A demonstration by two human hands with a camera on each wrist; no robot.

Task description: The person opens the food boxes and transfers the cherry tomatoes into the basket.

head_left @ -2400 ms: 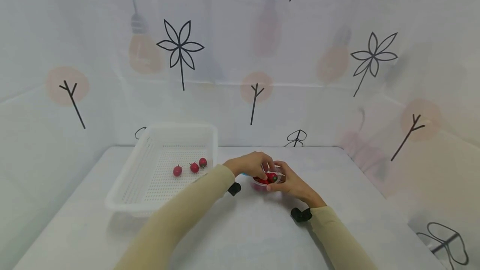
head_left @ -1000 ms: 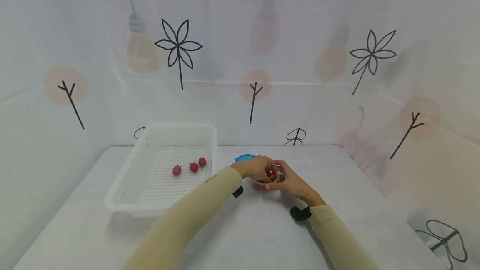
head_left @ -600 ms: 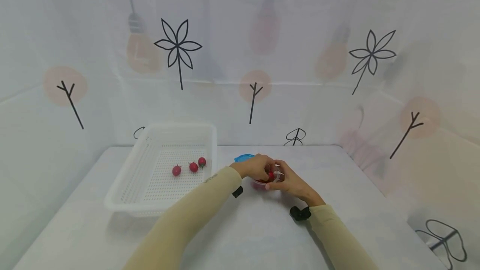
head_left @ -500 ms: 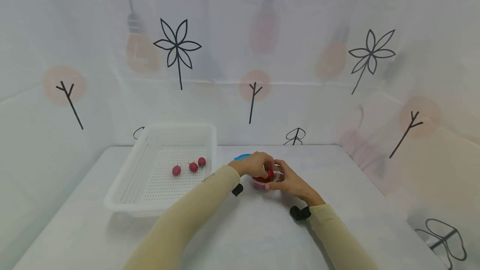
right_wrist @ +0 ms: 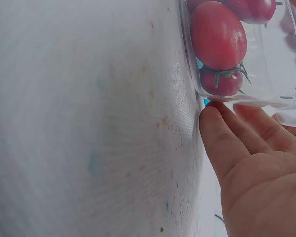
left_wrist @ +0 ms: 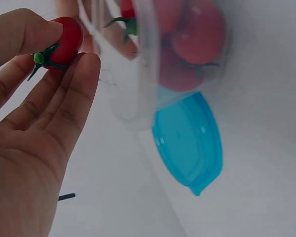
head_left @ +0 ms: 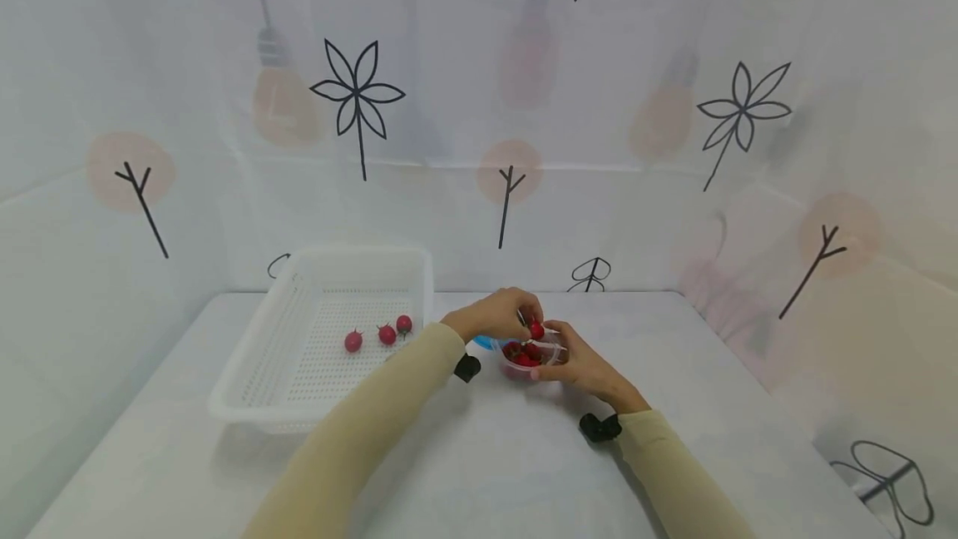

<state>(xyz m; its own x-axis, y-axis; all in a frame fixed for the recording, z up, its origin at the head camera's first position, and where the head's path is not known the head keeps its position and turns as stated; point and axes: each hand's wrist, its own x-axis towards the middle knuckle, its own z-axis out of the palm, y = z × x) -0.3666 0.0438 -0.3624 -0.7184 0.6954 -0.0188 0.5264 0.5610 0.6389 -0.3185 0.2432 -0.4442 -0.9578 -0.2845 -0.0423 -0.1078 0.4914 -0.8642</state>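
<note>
My left hand [head_left: 500, 313] pinches a red cherry tomato [left_wrist: 69, 42] between thumb and fingers, just above a clear plastic container [head_left: 515, 373]. The tomato's green stem end faces the palm in the left wrist view. Several more cherry tomatoes [head_left: 524, 356] lie inside the container. My right hand [head_left: 591, 368] holds the container from its right side, thumb at the near rim and fingers behind. In the right wrist view, fingertips [right_wrist: 214, 118] press against its wall. A blue lid [left_wrist: 190, 143] lies on the table just beyond the container, partly hidden by my left hand in the head view.
To the left stands a white perforated basket [head_left: 322, 385] with three cherry tomatoes [head_left: 387, 334] on its floor. My left forearm reaches across its near right corner. A patterned cloth [head_left: 464, 106] hangs behind the white table [head_left: 479, 472].
My left hand dipped among the tomatoes, then rose up and slightly left with one cherry tomato in its fingers. My right hand stays on the container.
</note>
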